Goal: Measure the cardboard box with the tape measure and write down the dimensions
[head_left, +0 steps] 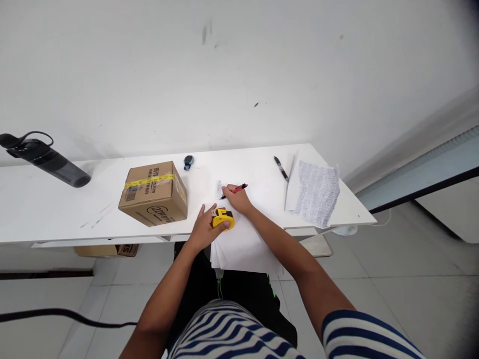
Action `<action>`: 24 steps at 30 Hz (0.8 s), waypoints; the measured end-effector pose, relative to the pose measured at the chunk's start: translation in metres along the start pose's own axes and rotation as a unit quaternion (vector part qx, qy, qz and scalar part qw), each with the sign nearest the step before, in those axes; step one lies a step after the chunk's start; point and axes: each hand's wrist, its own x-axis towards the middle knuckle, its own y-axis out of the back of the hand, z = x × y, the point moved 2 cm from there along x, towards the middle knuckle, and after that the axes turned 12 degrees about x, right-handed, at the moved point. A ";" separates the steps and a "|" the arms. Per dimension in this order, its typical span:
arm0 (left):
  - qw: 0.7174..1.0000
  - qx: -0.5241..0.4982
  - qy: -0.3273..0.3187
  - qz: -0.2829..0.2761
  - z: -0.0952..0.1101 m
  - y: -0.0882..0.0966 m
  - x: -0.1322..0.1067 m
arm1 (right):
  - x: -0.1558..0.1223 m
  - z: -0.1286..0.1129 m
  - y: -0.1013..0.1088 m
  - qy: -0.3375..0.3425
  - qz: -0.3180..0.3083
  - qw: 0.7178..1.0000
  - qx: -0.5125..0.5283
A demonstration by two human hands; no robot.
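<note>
My left hand (205,228) is closed around a yellow tape measure (223,218), which rests on a stack of white paper sheets (241,247) overhanging the table's front edge. My right hand (236,198) grips a red pen (236,189) with its tip down on the top sheet, just behind the tape measure. The two hands are close together near the middle of the white table (56,209).
A taped cardboard box (154,193) sits left of my hands, a blue watch (188,161) behind it. A black pen (281,168) and a sheet of printed paper (316,192) lie to the right. A dark bottle (45,159) lies at far left. A cable (56,315) crosses the floor.
</note>
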 end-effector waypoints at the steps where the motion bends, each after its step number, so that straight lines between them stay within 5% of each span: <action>1: 1.000 0.000 -0.001 -0.001 0.000 0.000 0.000 | 0.000 0.001 0.000 0.001 0.001 1.000 0.001; 24: 1.000 -0.001 -0.010 0.009 0.000 0.001 0.000 | 0.000 0.000 0.003 -0.025 0.037 0.999 0.022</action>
